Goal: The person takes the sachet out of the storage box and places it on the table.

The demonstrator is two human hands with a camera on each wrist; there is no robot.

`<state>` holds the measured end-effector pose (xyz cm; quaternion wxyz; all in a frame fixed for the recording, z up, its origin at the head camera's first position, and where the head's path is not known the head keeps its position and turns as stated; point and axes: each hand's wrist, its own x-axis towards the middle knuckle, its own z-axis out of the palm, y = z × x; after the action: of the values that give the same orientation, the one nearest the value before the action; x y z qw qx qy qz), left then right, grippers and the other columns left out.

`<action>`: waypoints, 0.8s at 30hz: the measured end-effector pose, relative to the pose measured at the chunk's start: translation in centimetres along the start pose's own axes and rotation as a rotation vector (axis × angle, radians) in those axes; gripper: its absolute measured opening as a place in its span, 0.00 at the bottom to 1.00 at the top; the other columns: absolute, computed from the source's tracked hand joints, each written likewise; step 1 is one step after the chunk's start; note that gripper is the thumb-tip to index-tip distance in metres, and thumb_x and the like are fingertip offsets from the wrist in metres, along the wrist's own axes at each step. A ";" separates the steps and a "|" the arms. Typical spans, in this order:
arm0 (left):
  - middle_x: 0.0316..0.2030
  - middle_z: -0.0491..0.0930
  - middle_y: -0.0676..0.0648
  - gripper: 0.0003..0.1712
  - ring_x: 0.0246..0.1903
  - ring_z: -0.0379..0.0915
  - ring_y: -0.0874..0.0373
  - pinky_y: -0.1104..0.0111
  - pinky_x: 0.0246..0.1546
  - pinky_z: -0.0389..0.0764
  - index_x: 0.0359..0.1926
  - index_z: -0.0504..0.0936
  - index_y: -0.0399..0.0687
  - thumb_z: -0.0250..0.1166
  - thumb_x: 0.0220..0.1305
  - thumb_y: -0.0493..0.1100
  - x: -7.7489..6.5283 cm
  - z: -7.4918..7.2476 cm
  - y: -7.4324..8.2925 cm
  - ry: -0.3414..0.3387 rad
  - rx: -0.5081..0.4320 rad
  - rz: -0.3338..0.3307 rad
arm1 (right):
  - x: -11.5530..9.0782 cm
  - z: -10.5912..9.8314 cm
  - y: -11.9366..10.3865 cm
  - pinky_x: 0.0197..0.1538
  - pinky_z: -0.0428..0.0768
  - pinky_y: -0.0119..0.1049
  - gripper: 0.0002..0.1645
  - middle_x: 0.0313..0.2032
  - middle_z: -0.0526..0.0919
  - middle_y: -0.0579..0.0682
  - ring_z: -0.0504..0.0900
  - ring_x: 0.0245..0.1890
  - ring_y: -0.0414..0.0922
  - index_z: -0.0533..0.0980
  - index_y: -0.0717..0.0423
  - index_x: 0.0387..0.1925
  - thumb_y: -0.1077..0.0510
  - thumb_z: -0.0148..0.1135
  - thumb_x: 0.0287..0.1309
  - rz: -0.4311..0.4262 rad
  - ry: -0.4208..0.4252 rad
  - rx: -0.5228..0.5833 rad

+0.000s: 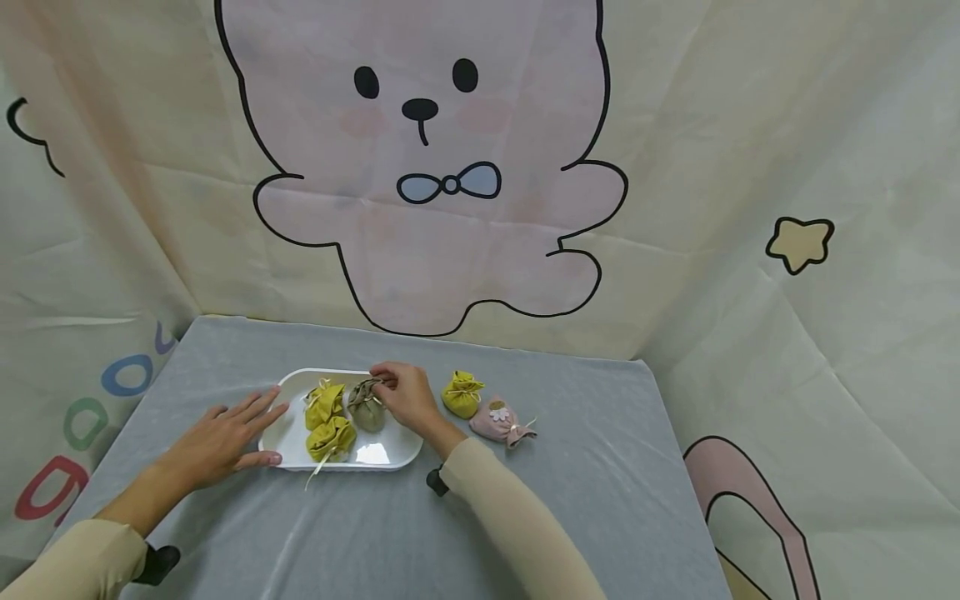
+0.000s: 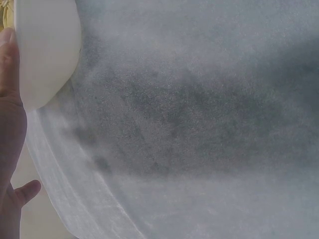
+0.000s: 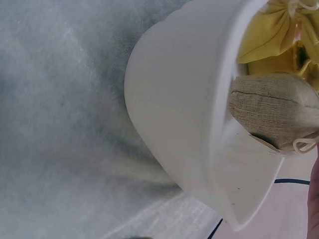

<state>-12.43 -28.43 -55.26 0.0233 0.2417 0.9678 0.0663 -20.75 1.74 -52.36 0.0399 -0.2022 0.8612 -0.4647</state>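
My right hand [image 1: 408,402] pinches the gathered neck of a grey-green drawstring pouch [image 1: 367,412] over the right half of a white tray [image 1: 287,433]. In the right wrist view, this pouch [image 3: 271,107] shows coarse woven cloth and a pale cord loop, just inside the tray wall [image 3: 172,92]. Two yellow drawstring pouches [image 1: 327,403] lie beside it in the tray, one in front of the other. At the tray's left end, my left hand [image 1: 225,435] has its fingers spread, with fingertips and thumb at the rim.
Right of the tray, another yellow pouch [image 1: 461,396] and a pink pouch [image 1: 495,421] with a white flower lie on the grey cloth-covered table [image 1: 585,483]. A pale ribbon [image 1: 317,473] hangs over the tray's front rim. Printed fabric [image 1: 675,208] hangs behind and at both sides.
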 end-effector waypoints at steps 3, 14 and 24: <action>0.72 0.61 0.34 0.51 0.67 0.61 0.34 0.33 0.53 0.68 0.71 0.68 0.44 0.63 0.57 0.72 0.0 0.0 0.0 -0.011 -0.001 -0.007 | -0.3 -0.5 -0.2 0.41 0.80 0.22 0.13 0.41 0.88 0.54 0.86 0.39 0.39 0.83 0.66 0.47 0.68 0.65 0.61 -0.025 -0.003 0.015; 0.72 0.60 0.34 0.52 0.67 0.61 0.33 0.32 0.53 0.67 0.72 0.68 0.44 0.61 0.58 0.73 0.0 -0.1 -0.1 -0.017 -0.009 -0.011 | -1.3 -2.2 -1.3 0.42 0.80 0.23 0.11 0.40 0.89 0.54 0.87 0.39 0.38 0.83 0.65 0.45 0.69 0.66 0.60 -0.123 0.021 0.037; 0.72 0.60 0.34 0.52 0.67 0.61 0.34 0.32 0.53 0.67 0.71 0.68 0.44 0.61 0.57 0.73 0.0 0.1 -0.1 -0.014 -0.015 -0.012 | -2.6 -3.9 -1.5 0.43 0.81 0.26 0.11 0.41 0.88 0.57 0.88 0.38 0.44 0.83 0.66 0.45 0.70 0.67 0.58 -0.227 0.071 0.064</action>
<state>-12.50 -28.54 -55.40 0.0321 0.2363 0.9685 0.0717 -18.89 5.06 -49.30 -0.0370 -0.2807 0.8182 -0.5004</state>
